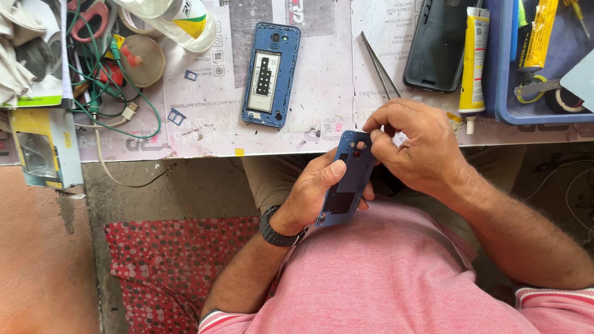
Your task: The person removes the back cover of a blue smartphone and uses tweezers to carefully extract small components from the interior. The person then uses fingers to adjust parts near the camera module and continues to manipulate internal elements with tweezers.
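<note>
I see my pink shirt at the bottom, then my hands just above my lap, w/ the table edge right behind them. My left hand (pixel 318 192), w/ a black wrist band, is wrapped around the blue plastic phone back cover (pixel 346 179), thumb pressed on its inner side. The cover tilts up, its top end near the table edge. My right hand (pixel 414 145) is at that top end, fingertips pinched together by the round camera hole.

Below left is a red dotted cloth on the floor, lots of free room there.

On the white table mat (pixel 322 93), the blue phone body w/ its back open (pixel 271 74) lies flat, well apart from my hands. Thin metal tweezers (pixel 378 65) lie near my right hand. Farther right are a black phone (pixel 439 43), a yellow glue tube (pixel 475 59) and a blue tray (pixel 504 68). Green wires (pixel 105 80) pile up far left.
</note>
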